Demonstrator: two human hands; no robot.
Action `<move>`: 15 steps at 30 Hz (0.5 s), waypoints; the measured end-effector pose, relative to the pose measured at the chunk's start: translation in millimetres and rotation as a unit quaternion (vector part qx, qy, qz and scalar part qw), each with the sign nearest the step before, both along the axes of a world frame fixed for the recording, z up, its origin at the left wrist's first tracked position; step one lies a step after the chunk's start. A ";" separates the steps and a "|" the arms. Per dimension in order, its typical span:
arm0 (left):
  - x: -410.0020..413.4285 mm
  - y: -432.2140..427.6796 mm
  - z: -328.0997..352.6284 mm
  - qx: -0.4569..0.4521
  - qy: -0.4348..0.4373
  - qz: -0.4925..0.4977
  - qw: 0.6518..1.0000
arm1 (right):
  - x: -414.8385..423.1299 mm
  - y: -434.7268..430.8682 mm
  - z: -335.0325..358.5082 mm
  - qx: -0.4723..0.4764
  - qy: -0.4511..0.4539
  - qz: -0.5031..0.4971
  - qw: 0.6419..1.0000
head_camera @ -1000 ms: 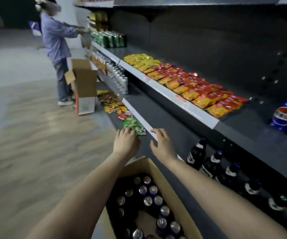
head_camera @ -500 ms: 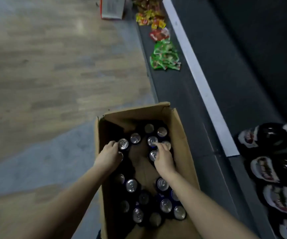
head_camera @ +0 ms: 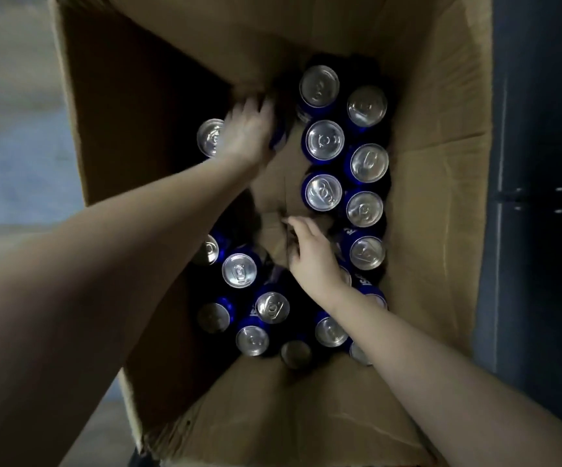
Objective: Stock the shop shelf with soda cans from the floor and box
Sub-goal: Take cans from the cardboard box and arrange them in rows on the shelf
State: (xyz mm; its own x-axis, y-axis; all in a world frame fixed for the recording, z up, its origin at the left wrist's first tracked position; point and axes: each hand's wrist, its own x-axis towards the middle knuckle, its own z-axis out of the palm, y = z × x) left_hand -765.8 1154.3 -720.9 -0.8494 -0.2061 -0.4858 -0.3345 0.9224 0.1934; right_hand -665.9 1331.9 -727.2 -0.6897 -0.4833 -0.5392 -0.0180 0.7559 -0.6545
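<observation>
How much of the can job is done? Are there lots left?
Not far yet. Done: a bare patch in the middle of the box suggests some were taken out. In hand: the left hand grips a blue can; the right hand reaches in, grip unclear. Left: many cans stand in the box.

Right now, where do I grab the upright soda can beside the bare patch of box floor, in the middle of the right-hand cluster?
Grip the soda can round its upper side wall, coming straight down from above. It stands upright, lid up. The bare box floor on its left leaves room for fingers, while neighbouring cans crowd its right and far sides.
</observation>
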 end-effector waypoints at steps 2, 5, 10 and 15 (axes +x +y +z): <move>-2.0 -1.3 -0.4 -0.004 0.007 0.003 1.000 | -2.9 -0.4 0.2 -0.017 -0.001 -0.007 1.000; 2.6 -3.9 9.4 -0.004 0.017 -0.010 1.000 | -12.2 -3.0 7.1 -0.045 0.009 -0.040 0.998; 6.7 -11.4 53.1 0.057 0.013 -0.028 0.998 | -31.8 -9.3 44.9 -0.068 0.038 -0.077 0.994; -13.6 -34.3 153.5 0.105 0.009 -0.071 0.992 | -46.8 -21.9 114.3 -0.077 0.074 -0.127 0.986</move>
